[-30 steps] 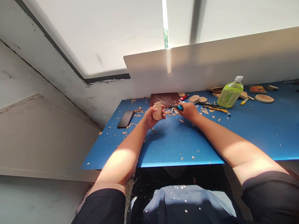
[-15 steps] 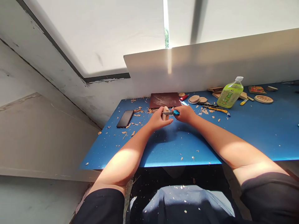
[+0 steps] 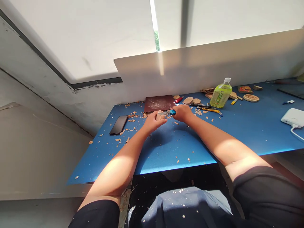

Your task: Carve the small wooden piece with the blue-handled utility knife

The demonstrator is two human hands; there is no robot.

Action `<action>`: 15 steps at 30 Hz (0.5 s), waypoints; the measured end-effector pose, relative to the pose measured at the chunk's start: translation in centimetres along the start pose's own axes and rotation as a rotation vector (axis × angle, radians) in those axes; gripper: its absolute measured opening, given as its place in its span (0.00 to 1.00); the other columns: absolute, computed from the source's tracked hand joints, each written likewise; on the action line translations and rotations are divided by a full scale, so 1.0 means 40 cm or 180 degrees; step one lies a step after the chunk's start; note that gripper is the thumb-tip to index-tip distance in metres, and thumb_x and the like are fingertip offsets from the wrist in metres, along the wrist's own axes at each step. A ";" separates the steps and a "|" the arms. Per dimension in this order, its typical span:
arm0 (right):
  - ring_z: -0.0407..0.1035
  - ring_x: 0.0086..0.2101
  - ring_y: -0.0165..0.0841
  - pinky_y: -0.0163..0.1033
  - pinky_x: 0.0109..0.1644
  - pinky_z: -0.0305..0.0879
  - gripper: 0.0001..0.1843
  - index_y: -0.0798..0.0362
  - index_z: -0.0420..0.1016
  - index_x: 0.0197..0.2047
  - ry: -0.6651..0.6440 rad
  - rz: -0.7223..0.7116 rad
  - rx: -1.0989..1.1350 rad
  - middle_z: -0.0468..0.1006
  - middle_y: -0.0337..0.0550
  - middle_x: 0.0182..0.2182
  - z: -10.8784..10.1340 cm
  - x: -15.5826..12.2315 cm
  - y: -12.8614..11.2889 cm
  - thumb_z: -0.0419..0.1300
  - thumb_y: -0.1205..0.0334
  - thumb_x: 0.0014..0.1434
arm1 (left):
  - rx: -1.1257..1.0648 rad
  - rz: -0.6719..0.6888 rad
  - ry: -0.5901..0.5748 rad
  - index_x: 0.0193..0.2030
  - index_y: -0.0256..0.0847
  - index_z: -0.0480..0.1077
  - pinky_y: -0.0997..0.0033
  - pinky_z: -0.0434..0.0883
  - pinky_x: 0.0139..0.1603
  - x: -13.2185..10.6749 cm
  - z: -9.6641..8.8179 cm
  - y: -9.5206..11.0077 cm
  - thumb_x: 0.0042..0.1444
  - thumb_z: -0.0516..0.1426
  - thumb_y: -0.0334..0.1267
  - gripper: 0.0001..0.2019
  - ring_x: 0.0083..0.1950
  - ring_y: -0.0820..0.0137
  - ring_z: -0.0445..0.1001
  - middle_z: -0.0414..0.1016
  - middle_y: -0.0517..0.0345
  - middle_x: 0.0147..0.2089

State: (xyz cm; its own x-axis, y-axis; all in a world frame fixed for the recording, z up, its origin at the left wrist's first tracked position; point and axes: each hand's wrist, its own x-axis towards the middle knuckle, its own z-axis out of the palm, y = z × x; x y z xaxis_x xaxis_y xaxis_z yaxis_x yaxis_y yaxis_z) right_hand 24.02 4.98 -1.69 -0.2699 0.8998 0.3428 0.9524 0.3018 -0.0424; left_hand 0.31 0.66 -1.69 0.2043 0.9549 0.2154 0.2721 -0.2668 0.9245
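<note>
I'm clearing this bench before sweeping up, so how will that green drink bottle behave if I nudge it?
The plastic bottle looks nearly full of green liquid, so it will probably feel fairly heavy. Being tall and narrow, it could tip if pushed high up. Its smooth sides may feel slightly slippery.

No wording could be read clearly. The green drink bottle [image 3: 220, 95] at the far right of the blue table [image 3: 247, 136] carried a label with dark characters, but they were too small and blurred to make out. The printed card [image 3: 244, 89] beyond it showed colours and no legible words. The blue-handled knife [image 3: 172, 111], the yellow utility knife [image 3: 210, 110], the phone [image 3: 118, 124] at the left and the white power bank [image 3: 292, 117] at the right showed no readable lettering, brand or number
</note>
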 end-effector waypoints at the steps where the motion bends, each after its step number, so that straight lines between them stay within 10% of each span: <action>1: 0.82 0.44 0.46 0.44 0.42 0.62 0.25 0.49 0.89 0.49 -0.0003 0.0020 0.0003 0.90 0.54 0.44 0.001 -0.002 0.000 0.52 0.47 0.76 | -0.0003 0.0000 0.0008 0.39 0.44 0.78 0.68 0.64 0.36 -0.001 -0.001 -0.004 0.45 0.76 0.46 0.19 0.32 0.67 0.67 0.75 0.59 0.32; 15: 0.81 0.47 0.43 0.41 0.45 0.62 0.17 0.45 0.88 0.52 -0.0414 -0.0498 0.0455 0.90 0.46 0.47 0.007 -0.020 -0.044 0.59 0.53 0.69 | 0.1076 0.0297 -0.0291 0.45 0.41 0.71 0.69 0.65 0.39 -0.013 -0.010 0.000 0.53 0.69 0.58 0.25 0.40 0.66 0.73 0.78 0.58 0.41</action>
State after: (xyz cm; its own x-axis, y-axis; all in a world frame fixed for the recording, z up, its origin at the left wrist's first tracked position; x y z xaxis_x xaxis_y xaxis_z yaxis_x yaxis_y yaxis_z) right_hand 22.53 3.82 -2.15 -0.4373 0.8688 0.2322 0.8704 0.4738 -0.1337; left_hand -0.17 0.22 -1.66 0.3221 0.9128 0.2509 0.5408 -0.3950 0.7426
